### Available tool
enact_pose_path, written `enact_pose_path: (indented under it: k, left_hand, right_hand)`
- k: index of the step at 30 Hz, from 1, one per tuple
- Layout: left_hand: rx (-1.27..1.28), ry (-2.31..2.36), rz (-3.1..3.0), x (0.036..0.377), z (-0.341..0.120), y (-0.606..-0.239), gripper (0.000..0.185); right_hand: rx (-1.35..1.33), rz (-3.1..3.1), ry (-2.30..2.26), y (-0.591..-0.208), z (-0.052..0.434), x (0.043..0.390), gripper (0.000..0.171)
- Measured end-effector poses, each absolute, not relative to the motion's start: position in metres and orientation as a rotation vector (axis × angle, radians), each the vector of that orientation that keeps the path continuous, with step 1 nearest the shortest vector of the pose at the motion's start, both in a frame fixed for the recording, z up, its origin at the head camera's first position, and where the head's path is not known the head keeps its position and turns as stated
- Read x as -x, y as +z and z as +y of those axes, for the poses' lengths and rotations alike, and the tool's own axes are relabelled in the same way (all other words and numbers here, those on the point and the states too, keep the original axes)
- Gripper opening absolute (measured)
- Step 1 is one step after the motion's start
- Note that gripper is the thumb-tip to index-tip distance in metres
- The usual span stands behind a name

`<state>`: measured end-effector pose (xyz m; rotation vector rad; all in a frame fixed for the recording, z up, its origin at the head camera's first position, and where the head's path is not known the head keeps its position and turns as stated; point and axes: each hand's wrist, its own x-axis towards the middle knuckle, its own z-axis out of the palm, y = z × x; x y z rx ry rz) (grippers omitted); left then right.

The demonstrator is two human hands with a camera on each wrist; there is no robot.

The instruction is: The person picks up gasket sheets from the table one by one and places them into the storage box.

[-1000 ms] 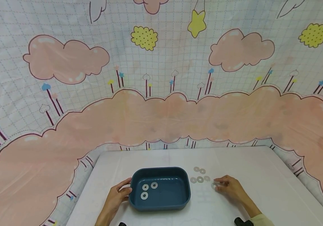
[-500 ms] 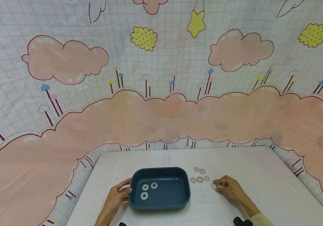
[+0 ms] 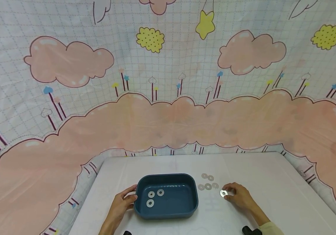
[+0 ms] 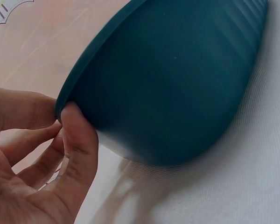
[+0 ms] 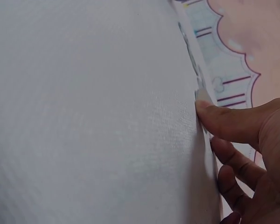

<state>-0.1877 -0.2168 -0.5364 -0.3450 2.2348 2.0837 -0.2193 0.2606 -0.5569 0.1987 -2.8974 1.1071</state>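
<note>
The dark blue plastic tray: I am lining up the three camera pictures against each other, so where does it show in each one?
Head view: the dark blue plastic tray sits low and centre on the white table, three washers inside.
Left wrist view: its outer wall fills the upper middle, rim pinched by the left hand.
Right wrist view: not in it.
Shared landmark: the white table shows in all three.

Two bare hands, left hand [image 3: 120, 204] and right hand [image 3: 240, 196], without rings or gloves; pale yellow-green sleeve cuff [image 3: 270, 227] at the right wrist; small black wrist-mounted devices [image 3: 250, 230] near both forearms
</note>
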Motion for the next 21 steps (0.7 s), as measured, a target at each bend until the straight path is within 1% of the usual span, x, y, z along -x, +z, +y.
enact_pose_path:
  k: [14, 21]
  left_hand:
    - [0.341, 2.075, 2.254, 0.186, -0.215, -0.534, 0.049]
    - [0.343, 2.083, 2.242, 0.186, -0.216, -0.535, 0.050]
  right_hand:
    - [-0.129, -2.864, 1.229, -0.554, 0.257, 0.216, 0.020]
    - [-0.261, -2.810, 1.275, -0.546, 0.257, 0.216, 0.015]
